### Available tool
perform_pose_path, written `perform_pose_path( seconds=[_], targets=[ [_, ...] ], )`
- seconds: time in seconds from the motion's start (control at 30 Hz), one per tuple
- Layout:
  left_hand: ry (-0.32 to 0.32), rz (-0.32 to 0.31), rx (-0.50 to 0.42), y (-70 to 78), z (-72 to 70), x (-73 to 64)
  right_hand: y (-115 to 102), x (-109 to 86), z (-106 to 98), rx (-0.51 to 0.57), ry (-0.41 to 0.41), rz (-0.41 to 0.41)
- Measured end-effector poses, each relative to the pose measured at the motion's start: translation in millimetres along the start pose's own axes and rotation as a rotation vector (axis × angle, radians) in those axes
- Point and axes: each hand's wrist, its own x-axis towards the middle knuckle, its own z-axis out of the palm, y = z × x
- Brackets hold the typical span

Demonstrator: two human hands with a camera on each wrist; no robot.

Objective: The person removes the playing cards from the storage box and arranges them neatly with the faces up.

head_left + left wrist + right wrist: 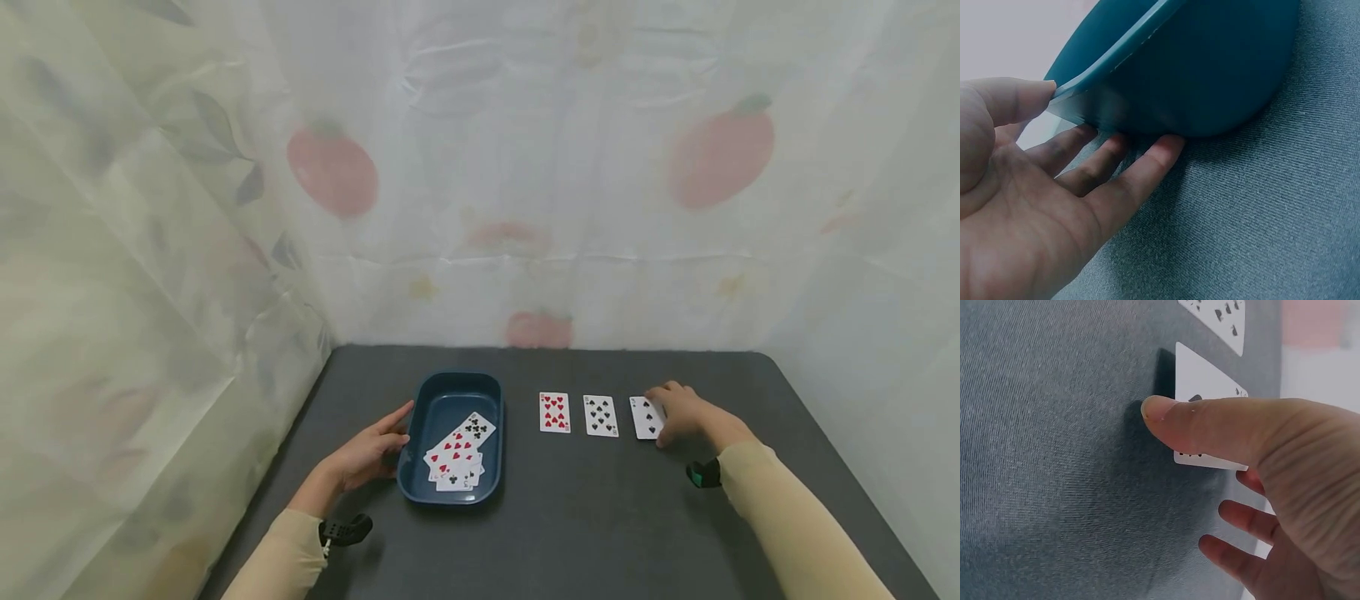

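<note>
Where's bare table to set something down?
Biggest patch: the dark table nearside of the card row, between the blue tray and the right sleeve. A narrower strip lies between the row and the backdrop. Crowded: left of the tray, where the left hand grips it, and the row's right end, where the right hand partly covers a spade card.

Beyond the far edge of a dark grey table (570,542) hung pale sheeting (480,158) printed with red fruit (333,172); leaf-patterned sheeting (142,317) slanted along the left, whitish sheeting (870,300) along the right.
</note>
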Motion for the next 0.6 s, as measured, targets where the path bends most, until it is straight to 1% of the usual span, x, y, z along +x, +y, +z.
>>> perform_pose_path(
  seconds=[0.23, 0.6],
  targets=[
    [0.001, 0.000, -0.018, 0.5, 0.8, 1.9, 5.6, 1.6, 3.0, 0.002, -0.001, 0.029],
    [0.018, -0.009, -0.014, -0.5, 0.0, 3.3, 8.5, 3.1, 3.9, 0.030, -0.005, 0.054]
  ],
)
